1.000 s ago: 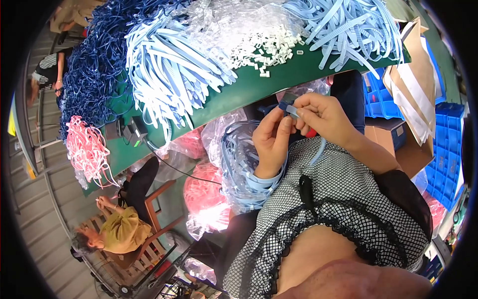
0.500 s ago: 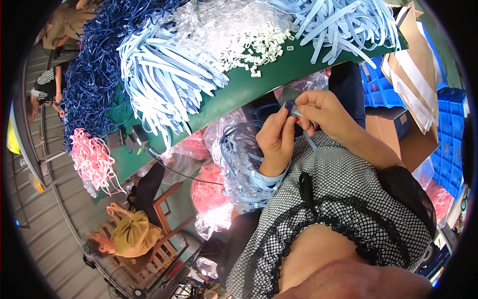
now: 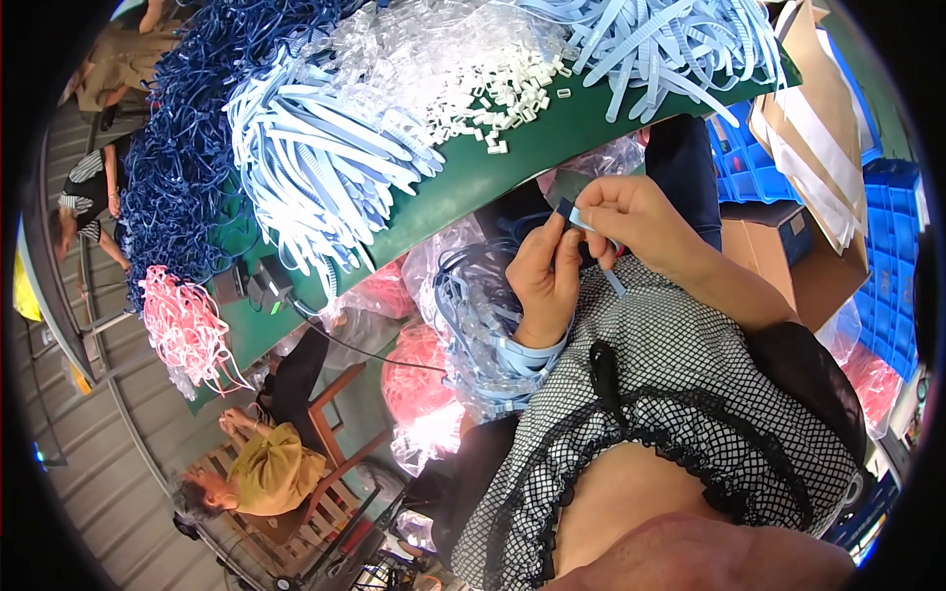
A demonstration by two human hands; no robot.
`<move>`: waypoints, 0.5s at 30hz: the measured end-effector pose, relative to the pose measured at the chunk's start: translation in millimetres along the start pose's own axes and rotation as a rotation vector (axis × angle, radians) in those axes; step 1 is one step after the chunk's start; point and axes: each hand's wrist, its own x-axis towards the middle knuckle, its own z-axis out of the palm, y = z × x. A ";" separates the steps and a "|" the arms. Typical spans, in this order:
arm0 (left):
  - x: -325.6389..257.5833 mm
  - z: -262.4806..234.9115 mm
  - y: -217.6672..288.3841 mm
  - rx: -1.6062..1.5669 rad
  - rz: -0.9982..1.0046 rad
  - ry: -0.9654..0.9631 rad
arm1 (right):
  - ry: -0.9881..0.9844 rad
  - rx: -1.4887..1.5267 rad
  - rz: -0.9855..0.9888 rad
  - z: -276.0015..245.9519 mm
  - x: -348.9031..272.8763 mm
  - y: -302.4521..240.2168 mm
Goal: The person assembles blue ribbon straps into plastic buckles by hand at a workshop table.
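Note:
My left hand [image 3: 544, 271] is closed, its thumb and forefinger pinching a small dark blue strip end [image 3: 565, 208]. Close against it, my right hand [image 3: 631, 219] pinches a light blue strap [image 3: 576, 217], whose tail [image 3: 615, 283] hangs below the fingers in front of my patterned top. The two hands nearly meet at the strap; how the dark blue and light blue parts join is hidden by the fingers. Around my left wrist and forearm lie loops of light blue straps [image 3: 527, 364] in clear plastic.
Across the green table [image 3: 434, 212] lie a light blue strap bundle [image 3: 305, 163], small white buckle-like pieces [image 3: 498, 98], a dark blue tangle [image 3: 177, 167] and pink straps [image 3: 182, 320]. On the right stand a cardboard box [image 3: 759, 246] and blue crates [image 3: 892, 266]. A person [image 3: 271, 468] sits at lower left.
Both hands stay together at nearly the same place. The light blue strap now shows more clearly beside the dark blue end, and a red spot between the fingers is no longer visible.

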 end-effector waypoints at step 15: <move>4.4 3.7 4.9 0.259 0.247 -0.026 | 0.013 0.188 0.013 -0.9 0.0 12.2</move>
